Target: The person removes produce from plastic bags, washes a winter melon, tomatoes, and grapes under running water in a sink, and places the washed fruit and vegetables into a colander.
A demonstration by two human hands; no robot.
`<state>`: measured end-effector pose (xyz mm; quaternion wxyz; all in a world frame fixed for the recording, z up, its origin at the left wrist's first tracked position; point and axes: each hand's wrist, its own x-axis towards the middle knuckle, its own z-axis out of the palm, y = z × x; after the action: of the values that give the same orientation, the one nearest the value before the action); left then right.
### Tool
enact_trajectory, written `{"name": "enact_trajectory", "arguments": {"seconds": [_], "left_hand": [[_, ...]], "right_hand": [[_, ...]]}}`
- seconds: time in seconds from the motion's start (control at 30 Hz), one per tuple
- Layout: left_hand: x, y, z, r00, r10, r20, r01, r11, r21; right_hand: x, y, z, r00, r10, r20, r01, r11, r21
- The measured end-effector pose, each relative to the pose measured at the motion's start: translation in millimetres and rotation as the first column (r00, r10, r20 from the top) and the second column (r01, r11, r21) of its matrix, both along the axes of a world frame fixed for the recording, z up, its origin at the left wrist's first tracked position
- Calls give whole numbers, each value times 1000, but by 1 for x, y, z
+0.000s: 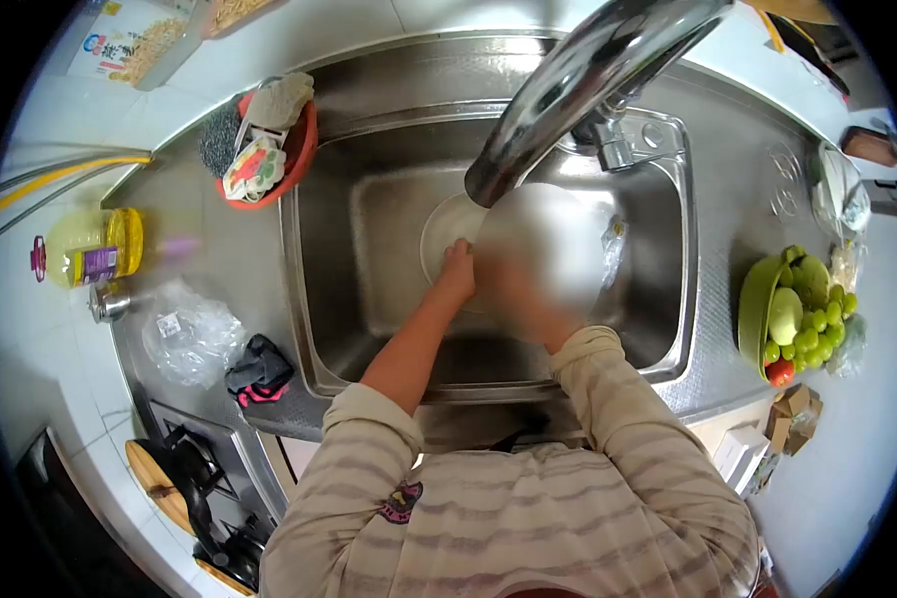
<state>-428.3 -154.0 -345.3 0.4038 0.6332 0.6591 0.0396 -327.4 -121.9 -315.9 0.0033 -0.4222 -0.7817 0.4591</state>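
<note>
A pale round dish (pixel 437 237), seemingly a plate, is in the steel sink (pixel 344 249) under the faucet (pixel 578 90). My left hand (pixel 457 271) is closed at its edge, with the fingers bent and partly hidden. My right hand (pixel 528 304) reaches in beside it, its fingers lost in blur. A smeared white round shape (pixel 548 234) covers the space above and around that hand, and I cannot make out what it is. Near the sink's right wall lies a crumpled clear plastic wrapper (pixel 615 241).
Left of the sink stand a red basket (pixel 307 149) with scrubbers and cloths, an oil bottle (pixel 95 247), a clear plastic bag (pixel 191 334) and a dark cloth (pixel 260 369). A green fruit basket (pixel 757 299) stands right. A stove (pixel 204 468) is at lower left.
</note>
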Motion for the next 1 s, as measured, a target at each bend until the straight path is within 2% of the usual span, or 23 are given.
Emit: {"name": "enact_trajectory", "arguments": {"seconds": [0.07, 0.1, 0.13, 0.17, 0.2, 0.23, 0.3, 0.33, 0.37, 0.4, 0.43, 0.47, 0.5, 0.53, 0.57, 0.6, 0.67, 0.73, 0.77, 0.87, 0.93, 0.97, 1.0], "left_hand": [[-15, -7, -17, 998, -67, 2, 67, 995, 74], [-14, -9, -20, 995, -104, -5, 104, 984, 143], [-14, -9, 55, 963, 156, 221, -173, 983, 59], [-17, -8, 108, 966, 159, 204, -189, 973, 135], [-31, -19, 104, 980, 173, 94, -190, 958, 214], [-44, -25, 89, 985, 168, -44, -162, 980, 115], [-44, -24, 106, 977, 55, -206, -42, 997, 66], [-50, -19, 105, 979, 27, -200, -9, 996, 92], [-53, -16, 103, 973, 36, -227, 6, 983, 182], [-51, -21, 105, 967, 51, -250, 16, 966, 257], [-48, -23, 107, 967, 43, -250, 26, 963, 268], [-46, -13, 112, 988, 120, -93, -104, 981, 162], [-41, -3, 122, 976, 211, 57, -213, 977, 31], [-29, 4, 137, 978, 200, 58, -203, 978, 44], [-17, 8, 151, 925, 271, 268, -255, 963, -93], [-1, 12, 168, 819, 354, 451, -270, 932, -242], [43, 23, 202, 625, 458, 632, -292, 888, -355], [91, 37, 231, 600, 336, 726, -174, 941, -291], [117, 46, 240, 570, 299, 765, -118, 952, -284], [204, 72, 277, 561, 73, 824, 73, 988, -137], [261, 96, 281, 558, 2, 830, 171, 978, -117], [290, 106, 289, 568, -4, 823, 173, 978, -114], [319, 113, 297, 526, 20, 850, 180, 974, -135]], "right_hand": [[24, -5, 29, 937, -158, -312, 183, 982, 51], [41, -11, 60, 922, -165, -350, 239, 954, 181], [59, -16, 91, 908, -172, -381, 300, 903, 308], [52, -17, 59, 930, -184, -319, 327, 811, 485], [45, -10, 135, 944, -265, -198, 312, 913, 262], [45, -25, 91, 756, -407, -513, 480, 877, 12], [39, -29, 56, 424, -505, -752, 538, 808, -240], [31, -22, 66, 801, -370, -471, 458, 885, 84], [27, -16, 76, 975, -221, -30, 219, 926, 306], [30, -16, 76, 974, -227, -28, 224, 926, 304], [38, -14, 76, 970, -233, 68, 208, 944, 258], [43, -5, 80, 960, -236, 154, 200, 956, 216], [51, -2, 93, 957, -251, 143, 214, 949, 231], [65, -5, 111, 950, -309, 42, 295, 933, 206], [79, -11, 130, 930, -364, -57, 368, 914, 171], [96, -15, 141, 928, -368, -60, 373, 910, 179], [135, -23, 164, 793, -412, -449, 542, 814, 210], [176, -36, 204, 680, -493, -542, 628, 773, 85], [200, -43, 222, 687, -475, -550, 661, 722, 202], [270, -60, 259, 568, -595, -568, 769, 630, 109], [313, -69, 274, 491, -615, -617, 834, 535, 130], [333, -74, 273, 389, -636, -666, 882, 466, 70], [353, -81, 281, 409, -630, -660, 904, 376, 201]]}}
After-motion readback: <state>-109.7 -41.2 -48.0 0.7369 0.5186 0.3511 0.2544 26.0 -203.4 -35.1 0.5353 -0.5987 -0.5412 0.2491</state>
